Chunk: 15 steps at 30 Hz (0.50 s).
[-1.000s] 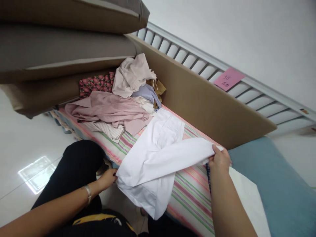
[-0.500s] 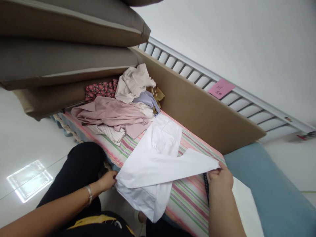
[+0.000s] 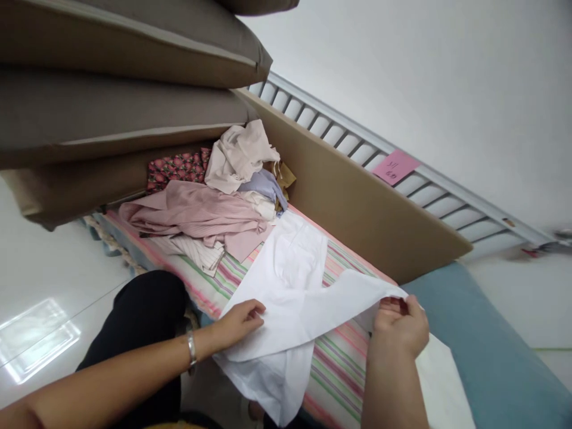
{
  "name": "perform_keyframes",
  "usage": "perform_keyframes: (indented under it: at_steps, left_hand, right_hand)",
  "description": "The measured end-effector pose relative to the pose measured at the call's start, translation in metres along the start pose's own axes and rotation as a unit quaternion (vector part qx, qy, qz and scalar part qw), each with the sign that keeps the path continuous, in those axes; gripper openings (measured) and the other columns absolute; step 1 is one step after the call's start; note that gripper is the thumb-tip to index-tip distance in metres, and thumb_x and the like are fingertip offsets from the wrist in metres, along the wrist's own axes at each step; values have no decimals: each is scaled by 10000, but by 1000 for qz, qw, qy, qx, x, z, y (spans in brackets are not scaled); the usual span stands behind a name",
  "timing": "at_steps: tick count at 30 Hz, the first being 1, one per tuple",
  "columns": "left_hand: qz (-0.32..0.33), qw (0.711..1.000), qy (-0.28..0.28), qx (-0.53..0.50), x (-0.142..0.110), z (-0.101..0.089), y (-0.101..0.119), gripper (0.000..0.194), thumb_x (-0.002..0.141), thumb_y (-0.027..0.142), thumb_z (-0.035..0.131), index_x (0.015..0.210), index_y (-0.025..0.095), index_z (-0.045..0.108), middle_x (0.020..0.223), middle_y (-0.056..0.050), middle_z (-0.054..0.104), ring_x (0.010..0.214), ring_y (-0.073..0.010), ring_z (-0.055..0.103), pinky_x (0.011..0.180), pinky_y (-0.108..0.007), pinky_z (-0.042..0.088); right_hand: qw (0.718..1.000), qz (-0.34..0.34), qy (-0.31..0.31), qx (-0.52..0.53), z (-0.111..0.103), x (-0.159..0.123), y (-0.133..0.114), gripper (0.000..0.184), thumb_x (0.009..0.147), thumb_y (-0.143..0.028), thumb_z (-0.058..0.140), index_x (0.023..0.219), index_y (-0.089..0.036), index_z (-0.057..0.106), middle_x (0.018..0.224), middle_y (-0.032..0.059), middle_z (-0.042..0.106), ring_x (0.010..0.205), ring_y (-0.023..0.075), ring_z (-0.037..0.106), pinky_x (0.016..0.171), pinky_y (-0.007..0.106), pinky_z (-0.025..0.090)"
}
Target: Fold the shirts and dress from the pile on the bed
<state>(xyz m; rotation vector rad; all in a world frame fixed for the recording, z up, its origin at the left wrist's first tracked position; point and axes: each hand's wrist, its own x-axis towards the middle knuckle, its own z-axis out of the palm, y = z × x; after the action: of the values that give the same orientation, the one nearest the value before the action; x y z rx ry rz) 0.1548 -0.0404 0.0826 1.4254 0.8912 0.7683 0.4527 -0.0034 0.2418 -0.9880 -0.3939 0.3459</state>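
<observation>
A white shirt (image 3: 290, 298) lies spread over a striped sheet (image 3: 339, 369), its near part hanging over the front edge. One sleeve stretches to the right, and my right hand (image 3: 400, 322) grips the end of it, with the fingers under the cloth and the thumb at its edge. My left hand (image 3: 243, 322) is over the shirt's left side, fingers loosely bent and apart, holding nothing. Whether its fingertips touch the cloth I cannot tell. Beyond the shirt is a pile of clothes, with a pink garment (image 3: 196, 211) at the front and a cream garment (image 3: 241, 155) on top.
Big brown cushions (image 3: 134, 113) are stacked at the left. A brown board (image 3: 348, 196) leans along the back before a grey metal rail (image 3: 330, 131) bearing a pink note (image 3: 396, 167). On the right are a blue-grey pad (image 3: 487, 339) and a white sheet-like piece (image 3: 442, 375).
My left hand has let go of the shirt's left edge and moved right over the cloth. My right hand has turned, its fingers now under the sleeve end, which it has lifted slightly.
</observation>
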Motion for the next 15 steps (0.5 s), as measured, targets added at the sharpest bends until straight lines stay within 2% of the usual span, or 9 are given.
perform_keyframes:
  at_steps: [4, 6, 8, 10, 12, 14, 15]
  left_hand:
    - [-33, 998, -47, -13, 23, 8, -15, 338, 769, 371, 569, 1026, 152, 570, 855, -15, 569, 775, -150, 521, 684, -249, 405]
    - [-42, 997, -50, -35, 29, 8, -22, 339, 786, 396, 541, 1016, 148, 562, 822, -8, 562, 726, -140, 520, 643, -242, 397]
    - [-69, 994, -53, -63, 32, 7, -24, 358, 811, 431, 491, 1011, 140, 548, 780, -7, 560, 678, -138, 525, 600, -240, 391]
    - [-99, 992, -51, -66, 34, 5, -24, 381, 829, 477, 442, 967, 138, 543, 716, -1, 554, 646, -143, 526, 585, -244, 390]
    - [-124, 991, -46, -22, 36, 2, -23, 398, 822, 524, 431, 874, 148, 550, 686, -4, 556, 664, -154, 527, 616, -254, 400]
    - [-144, 988, -42, 30, 39, -2, -24, 402, 785, 553, 480, 824, 162, 565, 741, -24, 595, 731, -177, 543, 681, -268, 418]
    - [-151, 987, -41, 45, 41, -4, -25, 391, 763, 551, 516, 828, 171, 582, 793, -36, 621, 777, -193, 557, 720, -275, 426]
  right_hand:
    - [993, -102, -12, -60, 33, -18, 0, 182, 640, -172, 615, 701, -191, 444, 657, -43, 516, 598, 93, 558, 530, 223, 527]
    - [982, -147, -18, -119, 57, -19, 10, 205, 644, -228, 628, 748, -198, 454, 712, -38, 519, 611, 109, 569, 520, 251, 536]
    - [962, -176, -28, -208, 87, -13, 31, 211, 667, -277, 610, 790, -205, 455, 775, -32, 510, 597, 113, 574, 503, 257, 529]
    - [910, -193, -64, -361, 120, -1, 65, 186, 737, -325, 539, 855, -204, 464, 860, -6, 523, 602, 111, 580, 514, 248, 516]
    - [830, -198, -119, -509, 150, 12, 109, 172, 800, -317, 453, 910, -188, 485, 949, 44, 552, 696, 131, 602, 601, 256, 517]
    - [764, -181, -175, -594, 174, 23, 161, 160, 798, -273, 452, 893, -166, 525, 968, 89, 588, 817, 166, 609, 715, 278, 506]
    - [745, -166, -202, -614, 182, 27, 187, 147, 776, -260, 487, 862, -158, 548, 938, 99, 608, 848, 183, 608, 748, 288, 498]
